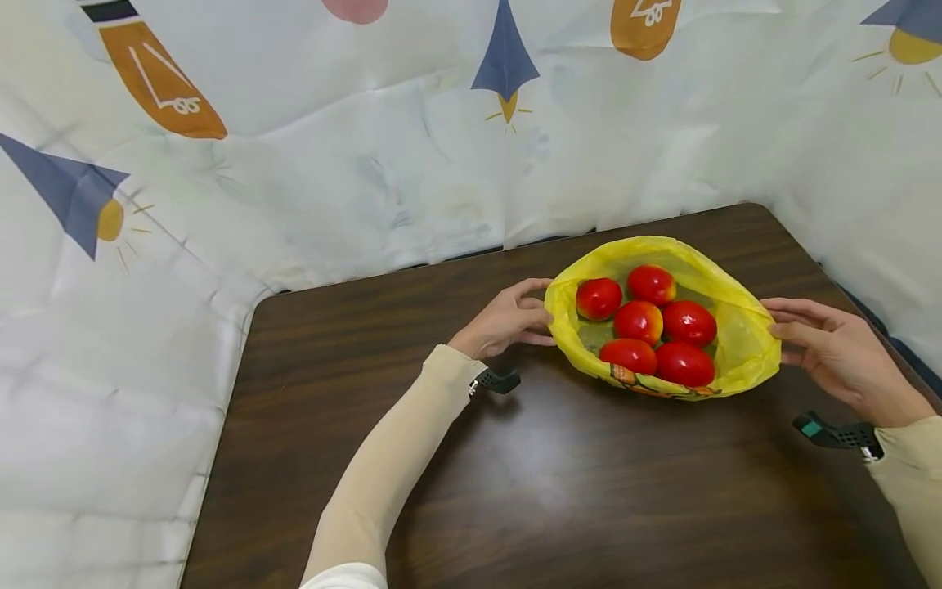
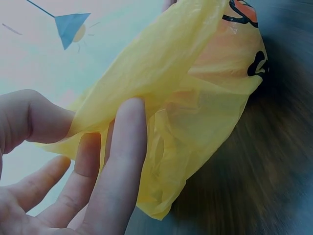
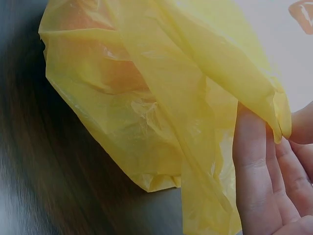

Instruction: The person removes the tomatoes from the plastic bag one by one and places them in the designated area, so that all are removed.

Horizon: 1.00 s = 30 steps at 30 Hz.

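Note:
A yellow plastic bag [image 1: 743, 348] stands on the table with its mouth spread wide. Inside lie several glossy red apples [image 1: 688, 323], a few with yellowish patches. My left hand [image 1: 508, 317] pinches the left end of the bag's rim between thumb and fingers; the left wrist view shows the thin plastic [image 2: 195, 112] folded between them. At the opposite end, my right hand [image 1: 842, 352] pinches the rim the same way. Red shapes show through the bag's side [image 3: 127, 132] in the right wrist view, and an orange and black print marks its front.
The dark wood table [image 1: 545, 483] has rounded far corners. White cloth [image 1: 309, 188] printed with rockets and bulbs hangs behind it and along both sides. Each wrist wears a black strap, such as the left strap [image 1: 500, 381].

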Motion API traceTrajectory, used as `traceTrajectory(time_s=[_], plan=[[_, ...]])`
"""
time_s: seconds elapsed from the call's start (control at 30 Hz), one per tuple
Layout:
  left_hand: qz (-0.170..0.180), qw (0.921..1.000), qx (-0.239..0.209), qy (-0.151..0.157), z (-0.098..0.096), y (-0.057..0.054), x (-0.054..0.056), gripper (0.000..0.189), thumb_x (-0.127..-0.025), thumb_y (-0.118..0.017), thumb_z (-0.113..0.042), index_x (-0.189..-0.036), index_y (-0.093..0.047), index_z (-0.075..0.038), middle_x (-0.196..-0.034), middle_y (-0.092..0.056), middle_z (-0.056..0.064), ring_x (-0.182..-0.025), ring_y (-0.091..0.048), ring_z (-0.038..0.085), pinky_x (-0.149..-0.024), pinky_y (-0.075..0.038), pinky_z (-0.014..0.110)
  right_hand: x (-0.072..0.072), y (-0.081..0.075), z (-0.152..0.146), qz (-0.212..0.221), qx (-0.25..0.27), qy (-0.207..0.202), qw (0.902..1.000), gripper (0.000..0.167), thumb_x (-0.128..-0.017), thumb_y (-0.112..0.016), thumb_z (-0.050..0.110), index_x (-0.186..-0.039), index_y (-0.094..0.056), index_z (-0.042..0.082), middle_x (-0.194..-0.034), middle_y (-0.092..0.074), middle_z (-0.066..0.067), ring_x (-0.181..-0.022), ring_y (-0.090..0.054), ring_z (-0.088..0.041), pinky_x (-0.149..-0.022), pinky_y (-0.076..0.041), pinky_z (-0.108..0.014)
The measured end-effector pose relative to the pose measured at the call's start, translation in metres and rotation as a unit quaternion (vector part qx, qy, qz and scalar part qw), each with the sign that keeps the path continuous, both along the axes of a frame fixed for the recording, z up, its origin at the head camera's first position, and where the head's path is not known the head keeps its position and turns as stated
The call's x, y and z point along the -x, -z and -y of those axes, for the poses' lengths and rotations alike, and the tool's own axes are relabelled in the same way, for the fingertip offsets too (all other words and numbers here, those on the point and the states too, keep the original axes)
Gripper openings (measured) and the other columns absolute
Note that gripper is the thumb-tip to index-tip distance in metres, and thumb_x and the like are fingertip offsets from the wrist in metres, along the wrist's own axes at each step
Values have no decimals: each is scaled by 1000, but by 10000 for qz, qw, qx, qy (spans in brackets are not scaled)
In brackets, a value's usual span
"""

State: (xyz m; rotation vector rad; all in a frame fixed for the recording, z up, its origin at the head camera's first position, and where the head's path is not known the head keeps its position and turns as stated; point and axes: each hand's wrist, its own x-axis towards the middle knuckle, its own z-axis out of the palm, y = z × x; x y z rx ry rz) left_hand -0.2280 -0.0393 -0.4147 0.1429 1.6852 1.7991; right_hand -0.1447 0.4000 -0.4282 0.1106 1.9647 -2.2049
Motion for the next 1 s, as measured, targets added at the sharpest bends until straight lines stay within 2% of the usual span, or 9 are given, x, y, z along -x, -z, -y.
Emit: traceTrajectory(time_s=[0.23, 0.6, 0.8, 1.0], plan=[[-18, 9999, 19, -130, 11, 3, -8, 65, -95, -62, 4, -152, -43, -22, -129, -66, 20, -98, -74, 26, -98, -56, 60, 10, -1, 7, -48, 2, -177, 9998, 35, -101, -60, 0, -128, -70, 19, -113, -77, 14, -91, -76, -7, -69, -64, -25], [-38, 9995, 25, -309, 31, 2, -27, 64, -96, -61, 3, -152, -43, -21, -129, -65, 20, -100, -73, 27, -98, -55, 59, 22, -3, 19, -13, 508, -590, 9970, 34, -103, -54, -3, -129, -70, 13, -116, -78, 7, -94, -76, -11, -73, -65, -28], [-79, 9994, 28, -338, 42, 3, -35, 63, -97, -60, 3, -153, -42, -20, -127, -65, 20, -100, -72, 26, -96, -57, 56, 26, -3, 27, -95, 380, -745, 9965, 34, -104, -53, -2, -130, -69, 14, -117, -77, 7, -94, -76, -12, -73, -65, -28], [-158, 9990, 71, -406, 53, 0, -43, 63, -96, -62, 2, -152, -42, -21, -122, -66, 17, -100, -72, 26, -92, -61, 51, 29, -2, 39, -17, 113, -651, 9978, 33, -103, -56, -1, -129, -69, 15, -117, -76, 8, -95, -75, -11, -73, -65, -28]])
